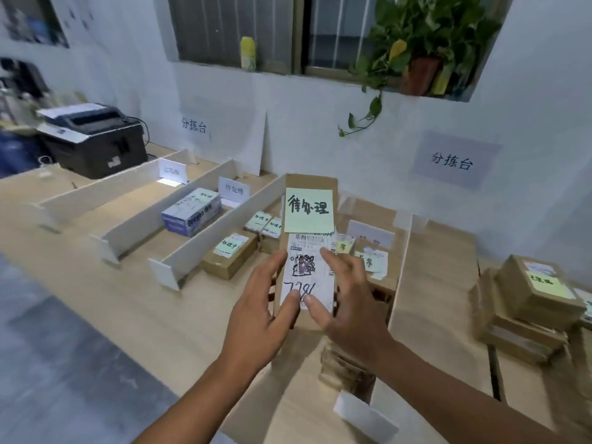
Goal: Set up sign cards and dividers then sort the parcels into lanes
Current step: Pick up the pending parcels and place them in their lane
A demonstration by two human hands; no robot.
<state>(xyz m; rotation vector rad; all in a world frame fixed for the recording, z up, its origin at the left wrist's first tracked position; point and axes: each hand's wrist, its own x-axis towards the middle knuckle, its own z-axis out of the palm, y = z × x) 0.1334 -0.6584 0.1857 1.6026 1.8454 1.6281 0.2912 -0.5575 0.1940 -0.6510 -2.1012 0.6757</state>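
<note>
- Parcel (312, 182): a tall, narrow box of plain brown cardboard, being held upright above the table (160, 315), in front of the lanes.
- A square pale-green sticky note (309, 209) with thick black handwriting is sitting on its upper face; a white shipping label (307, 264) is running below it, with a barcode strip, a black scribble and handwritten digits.
- Left hand (259, 315) and right hand (349, 306) are both gripping the parcel, 1 on each side, thumbs pressing on the lower label and forefingers lying along its edges. The remaining fingers are passing behind the box, out of sight.
- Dividers (217, 229): long, thin white boards standing on edge on the pale wood-grain top, forming lanes.
- 2 white sign cards (233, 189) are standing at the far lane ends.
- A glossy blue-and-white carton (192, 211) is lying in 1 lane; brown boxes (229, 256) with green notes are lying in the next.
- The held parcel is hiding part of the lane behind it.
- The label's small print is blurring past reading.
- The stack of boxes (531, 299) at right is smeared.
- A box below the right wrist is mostly covered.
</note>
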